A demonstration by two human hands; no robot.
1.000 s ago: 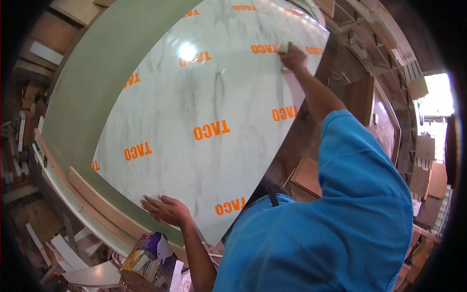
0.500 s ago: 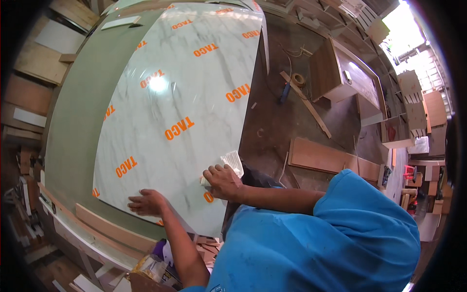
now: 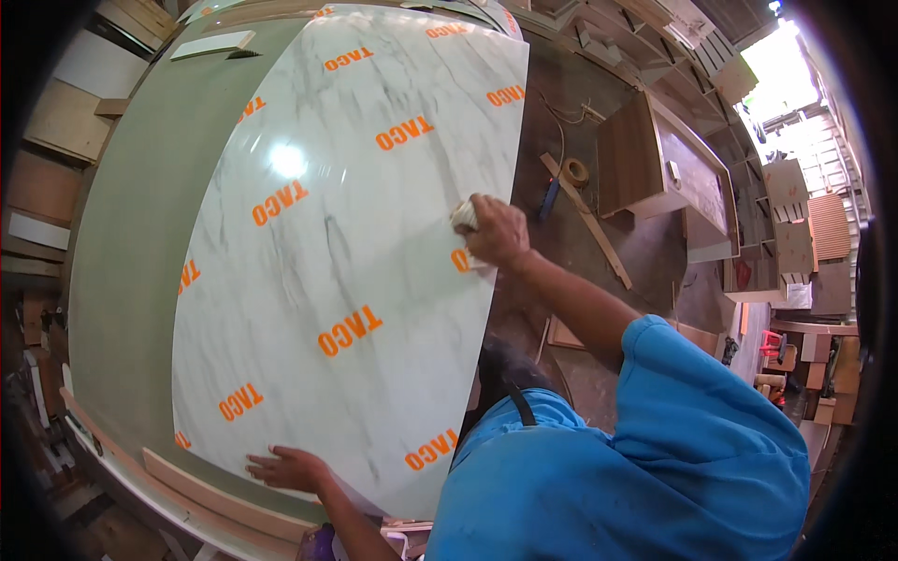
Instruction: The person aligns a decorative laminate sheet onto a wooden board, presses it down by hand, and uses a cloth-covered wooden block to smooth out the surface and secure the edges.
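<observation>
Across the greenish table [image 3: 126,243] lay a marbled laminate sheet [image 3: 346,257], seemingly light, slick, best held edgewise; left hand [image 3: 290,468] splayed at its six o'clock, right hand [image 3: 499,232] clutched a pale wad [image 3: 463,217] near three.

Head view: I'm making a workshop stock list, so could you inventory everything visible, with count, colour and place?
Marbled sheet: 1, white with grey veins and orange print, centre
Board: 1, grey-green, under the sheet
White pad: 1, white, in the right grip
Edge strip: 1, light brown, lower left
White offcut: 1, upper left
Tape roll: 1, brown, floor
Blue-handled tool: 1, floor
Floor strip: 1, tan, floor
Cabinet: 1, brown, right
Stacked panels: several, brown and white, left
Purple package: 1, bottom edge, partly hidden
Shirt: 1, blue, lower right
Left hand: 1, sheet's near edge
Right hand: 1, sheet's right side
</observation>
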